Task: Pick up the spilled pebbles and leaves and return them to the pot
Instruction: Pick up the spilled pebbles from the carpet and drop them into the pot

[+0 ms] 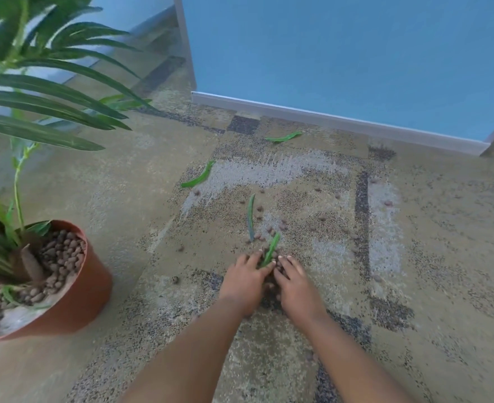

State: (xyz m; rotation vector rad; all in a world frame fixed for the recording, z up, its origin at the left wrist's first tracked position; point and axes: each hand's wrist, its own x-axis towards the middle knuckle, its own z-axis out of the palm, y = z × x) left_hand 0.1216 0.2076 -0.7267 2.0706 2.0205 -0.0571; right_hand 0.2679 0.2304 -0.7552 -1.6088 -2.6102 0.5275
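Both hands are down on the carpet (269, 359), palms down, side by side and cupped toward each other. The left hand (244, 282) and right hand (293, 283) have a small heap of pebbles (272, 282) squeezed between them, fingers curled loosely rather than clenched. Can't tell how many pebbles each hand actually has hold of, the heap is mostly hidden. A leaf (271, 249) sticks up from between the fingertips and leans away from the person; it looks pinched at its lower end, but which hand has it I can't say.

More pebbles are scattered just past the hands and out to the right. Another leaf (250, 216) lies just beyond the left hand, a third (199, 178) further out to the left, and a fourth (283, 137) near the blue wall (341, 53).

The pot (77, 292) sits well off to the left, tilted, with its own pebbles inside and the plant (36, 82) rising from it.
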